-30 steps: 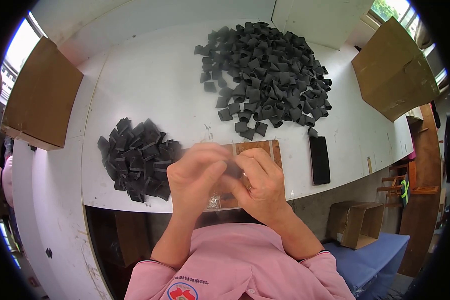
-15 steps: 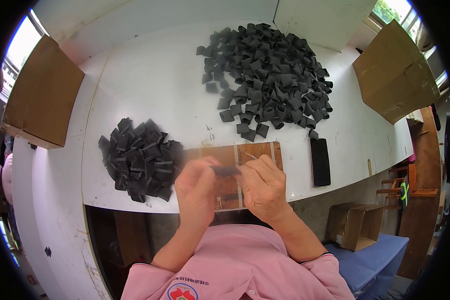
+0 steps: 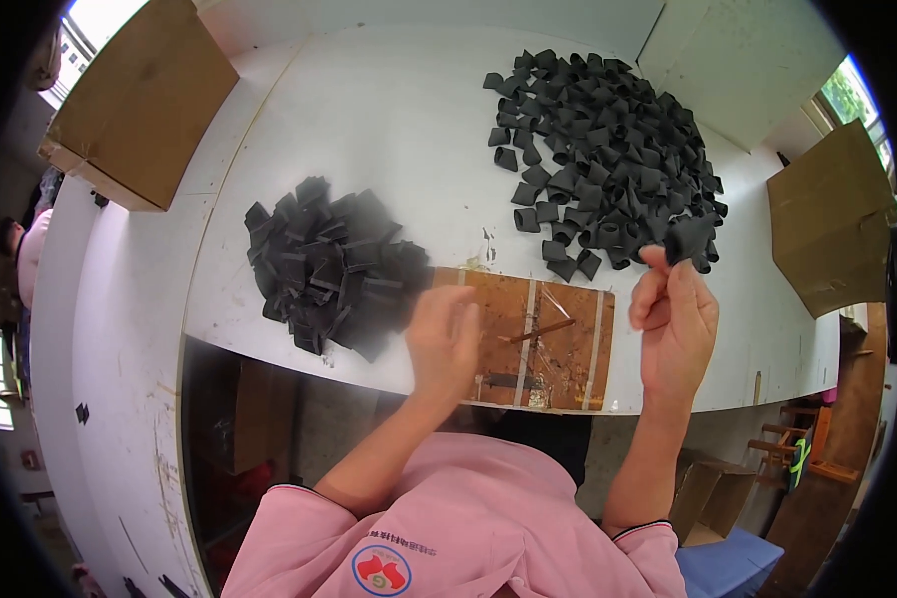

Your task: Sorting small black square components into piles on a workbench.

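My right hand point(image 3: 676, 324) is raised at the right of a brown wooden board point(image 3: 533, 339) and pinches a small black foam piece point(image 3: 690, 239) between thumb and fingers, just below the big heap of black foam pieces point(image 3: 608, 149). My left hand point(image 3: 443, 339) hovers blurred over the board's left end, beside the smaller pile of flattened black pieces point(image 3: 329, 264). Its fingers are loosely apart and nothing shows in it. A thin metal rod point(image 3: 540, 331) sits on the board between the hands.
The white table point(image 3: 389, 130) carries a cardboard box point(image 3: 135, 100) at the far left and another cardboard box point(image 3: 832, 214) at the right edge. A white panel point(image 3: 738, 60) lies at the back right. Wooden crates point(image 3: 713, 488) stand below on the floor.
Both hands were together over the board. They have parted: the right one rose toward the big heap with a black piece, the left one moved toward the smaller pile.
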`<action>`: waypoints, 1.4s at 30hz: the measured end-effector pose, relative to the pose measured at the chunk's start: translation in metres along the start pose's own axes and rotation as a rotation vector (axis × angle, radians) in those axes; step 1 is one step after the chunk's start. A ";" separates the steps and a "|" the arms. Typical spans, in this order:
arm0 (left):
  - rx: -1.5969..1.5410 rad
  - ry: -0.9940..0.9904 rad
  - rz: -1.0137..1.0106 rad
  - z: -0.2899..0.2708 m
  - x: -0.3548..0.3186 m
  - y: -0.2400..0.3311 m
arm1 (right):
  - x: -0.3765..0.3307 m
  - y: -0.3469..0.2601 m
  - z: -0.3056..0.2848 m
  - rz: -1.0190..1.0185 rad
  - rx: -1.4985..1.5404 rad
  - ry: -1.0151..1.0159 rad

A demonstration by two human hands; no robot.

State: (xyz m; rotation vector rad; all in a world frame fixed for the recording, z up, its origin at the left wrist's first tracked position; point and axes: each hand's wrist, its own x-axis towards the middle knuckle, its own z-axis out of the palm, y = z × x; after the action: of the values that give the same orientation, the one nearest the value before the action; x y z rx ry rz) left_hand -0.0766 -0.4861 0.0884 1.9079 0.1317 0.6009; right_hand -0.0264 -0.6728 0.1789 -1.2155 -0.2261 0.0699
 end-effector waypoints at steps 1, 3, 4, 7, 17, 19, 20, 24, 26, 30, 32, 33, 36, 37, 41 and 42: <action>0.234 0.042 0.007 -0.005 -0.001 -0.016 | 0.003 0.008 -0.007 -0.004 -0.114 0.163; 0.504 0.020 0.040 -0.020 0.001 -0.043 | -0.005 0.027 -0.012 0.080 -0.165 0.316; 0.626 0.009 0.023 -0.024 0.001 -0.053 | -0.015 0.035 -0.011 0.158 -0.151 0.272; 0.825 -0.188 -0.115 -0.031 -0.005 -0.067 | -0.038 0.060 -0.007 0.305 -0.141 0.177; 0.610 -0.069 0.212 -0.046 -0.005 -0.067 | -0.063 0.081 0.010 0.427 -0.452 -0.190; 0.494 -0.130 0.217 -0.048 0.000 -0.039 | -0.061 0.084 0.012 0.471 -0.457 -0.210; 0.421 -0.259 0.292 -0.048 0.003 -0.024 | -0.059 0.087 0.013 0.555 -0.378 -0.164; 0.268 -0.498 0.526 -0.045 0.000 -0.001 | -0.047 0.083 0.022 0.868 0.163 -0.073; 0.232 -0.510 0.557 -0.040 -0.006 0.001 | -0.050 0.092 0.019 0.846 0.197 -0.048; 0.004 -0.236 0.170 -0.022 -0.029 -0.001 | -0.054 0.096 0.019 0.850 0.373 0.058; -0.380 -0.162 -0.393 -0.020 -0.038 0.006 | -0.057 0.098 0.022 0.838 0.421 0.105; -0.378 -0.163 -0.395 -0.019 -0.040 0.007 | -0.059 0.099 0.023 0.829 0.468 0.146; -0.452 -0.138 -0.407 -0.016 -0.045 0.009 | -0.063 0.104 0.025 0.833 0.495 0.196; -0.388 -0.170 -0.370 -0.015 -0.046 0.009 | -0.063 0.105 0.027 0.835 0.496 0.197; -0.316 -0.150 -0.462 -0.011 -0.051 0.009 | -0.064 0.109 0.033 0.834 0.532 0.207; -0.317 -0.150 -0.461 -0.010 -0.050 0.008 | -0.065 0.110 0.034 0.842 0.555 0.204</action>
State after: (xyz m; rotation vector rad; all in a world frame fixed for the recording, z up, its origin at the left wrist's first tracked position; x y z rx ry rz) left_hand -0.1259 -0.4993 0.0810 1.5363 0.3475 0.1535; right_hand -0.0891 -0.6145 0.0781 -0.6844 0.4728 0.6912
